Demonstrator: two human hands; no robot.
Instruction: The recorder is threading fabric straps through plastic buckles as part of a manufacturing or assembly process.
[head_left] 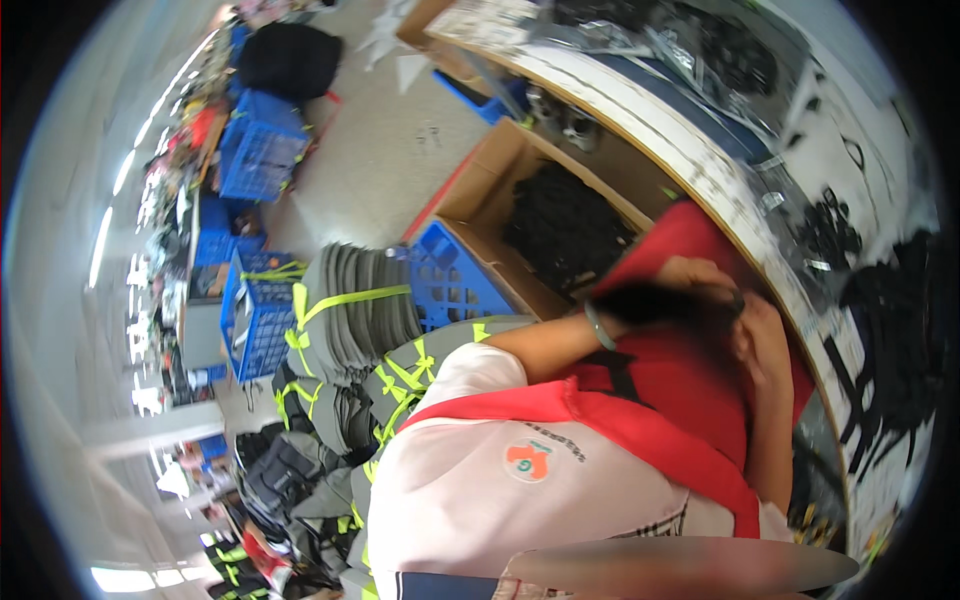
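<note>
A small black piece, smeared by motion and perhaps cloth or webbing, is held between my two hands in front of the red apron. My left hand, with a pale bracelet at the wrist, curls over its upper edge with bent fingers. Close beside it, my right hand has its fingers closed at the piece's right end. Both hands are near the edge of the white worktable. Fingertips are partly hidden by the blur. A black strap lies against the apron below the hands.
An open cardboard box full of black pieces stands beside a blue crate. Grey panels tied with yellow-green strips are stacked to the left. Black straps and plastic-wrapped black parts lie on the table.
</note>
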